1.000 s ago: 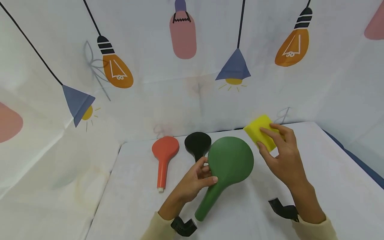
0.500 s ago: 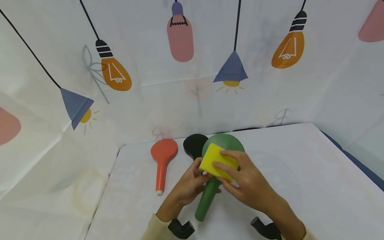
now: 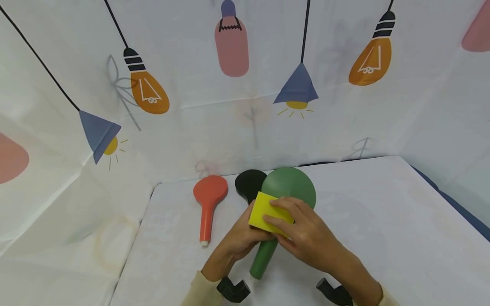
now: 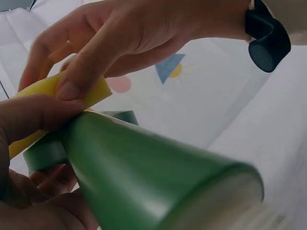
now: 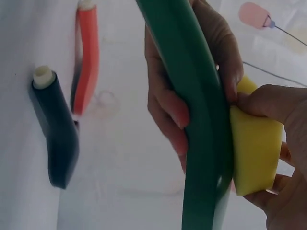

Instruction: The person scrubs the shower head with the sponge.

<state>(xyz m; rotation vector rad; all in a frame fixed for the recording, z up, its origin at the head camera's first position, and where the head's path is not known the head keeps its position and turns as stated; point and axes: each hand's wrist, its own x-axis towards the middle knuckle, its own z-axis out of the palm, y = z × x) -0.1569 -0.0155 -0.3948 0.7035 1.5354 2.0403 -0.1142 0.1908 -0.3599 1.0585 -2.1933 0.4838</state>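
Evidently the left hand (image 3: 241, 239) grips the green paddle (image 3: 292, 183) by its neck, head toward the far edge of the table (image 3: 367, 216), likely to steady it against the yellow sponge (image 3: 260, 213) the right hand (image 3: 313, 238) pinches.

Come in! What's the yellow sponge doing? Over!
Left grip holding green paddle. Right grip pinching sponge against it. Black paddle behind, seemingly not in the way.

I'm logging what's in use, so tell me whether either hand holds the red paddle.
No, the red paddle lies on the white table, apart from the left hand and right hand.
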